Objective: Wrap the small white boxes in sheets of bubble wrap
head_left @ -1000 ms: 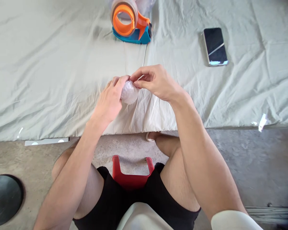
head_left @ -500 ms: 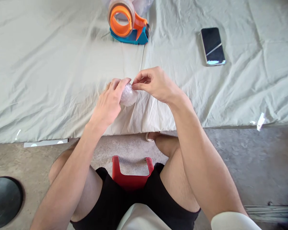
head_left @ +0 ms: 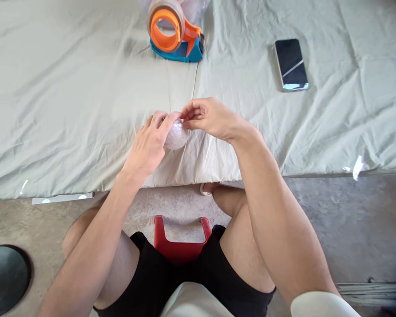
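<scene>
A small bubble-wrapped bundle (head_left: 176,135) rests near the front edge of the cloth-covered table; what is inside the wrap cannot be seen. My left hand (head_left: 151,143) curls over its left side and top, fingers closed around it. At the bundle's upper right, my right hand (head_left: 209,118) has thumb and forefinger pinched together against the wrap. Whatever lies between those fingertips is too small to make out.
An orange and blue tape dispenser (head_left: 194,52) stands farther back, with clear plastic behind it. A phone (head_left: 291,65) lies to the right on the wrinkled cloth (head_left: 69,88). Below are a red stool (head_left: 180,251) and a black round base (head_left: 6,275) on the floor.
My right hand has come slightly down, its pinch staying at the bundle's upper right. My left hand keeps its hold, its forefinger now nearly touching the right fingertips.
</scene>
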The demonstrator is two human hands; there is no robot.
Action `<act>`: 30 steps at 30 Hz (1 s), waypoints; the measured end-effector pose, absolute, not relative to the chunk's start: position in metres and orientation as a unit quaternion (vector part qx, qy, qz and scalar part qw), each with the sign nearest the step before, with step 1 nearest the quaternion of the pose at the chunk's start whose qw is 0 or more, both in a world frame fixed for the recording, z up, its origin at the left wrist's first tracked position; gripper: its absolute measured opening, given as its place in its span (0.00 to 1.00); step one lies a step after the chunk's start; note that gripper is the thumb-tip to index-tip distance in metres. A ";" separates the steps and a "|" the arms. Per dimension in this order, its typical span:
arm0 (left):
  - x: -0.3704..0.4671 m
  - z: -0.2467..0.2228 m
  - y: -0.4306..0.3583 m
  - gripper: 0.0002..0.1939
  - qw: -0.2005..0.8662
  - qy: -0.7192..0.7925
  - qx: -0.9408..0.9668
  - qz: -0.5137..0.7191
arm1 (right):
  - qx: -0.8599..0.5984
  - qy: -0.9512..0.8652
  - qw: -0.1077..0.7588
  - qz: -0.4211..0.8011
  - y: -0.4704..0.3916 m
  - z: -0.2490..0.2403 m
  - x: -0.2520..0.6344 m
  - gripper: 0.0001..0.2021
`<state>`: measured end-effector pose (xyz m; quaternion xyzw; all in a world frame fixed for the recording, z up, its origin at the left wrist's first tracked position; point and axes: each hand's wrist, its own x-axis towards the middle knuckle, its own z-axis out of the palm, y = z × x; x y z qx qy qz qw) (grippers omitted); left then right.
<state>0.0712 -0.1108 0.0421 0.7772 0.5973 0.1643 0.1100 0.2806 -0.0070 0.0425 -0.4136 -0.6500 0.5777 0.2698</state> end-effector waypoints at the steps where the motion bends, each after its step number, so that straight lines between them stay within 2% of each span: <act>1: 0.071 0.042 -0.111 0.46 0.108 0.596 0.778 0.165 | -0.411 -0.652 0.272 0.575 -0.006 0.041 0.280 0.15; 14: 0.067 0.031 -0.108 0.41 0.137 0.626 0.740 0.203 | -0.408 -0.690 0.342 0.491 -0.012 0.041 0.264 0.19; 20: 0.060 0.018 -0.103 0.38 0.141 0.648 0.716 0.221 | -0.384 -0.664 0.422 0.484 -0.016 0.054 0.266 0.14; 22: 0.057 0.013 -0.102 0.40 0.133 0.634 0.723 0.238 | -0.379 -0.666 0.424 0.482 -0.016 0.054 0.268 0.14; 27: 0.058 0.016 -0.103 0.57 0.122 0.557 0.773 0.279 | -0.396 -0.657 0.416 0.489 -0.014 0.047 0.267 0.18; 30: 0.065 0.024 -0.105 0.55 0.126 0.528 0.783 0.304 | -0.410 -0.646 0.431 0.479 -0.014 0.045 0.265 0.16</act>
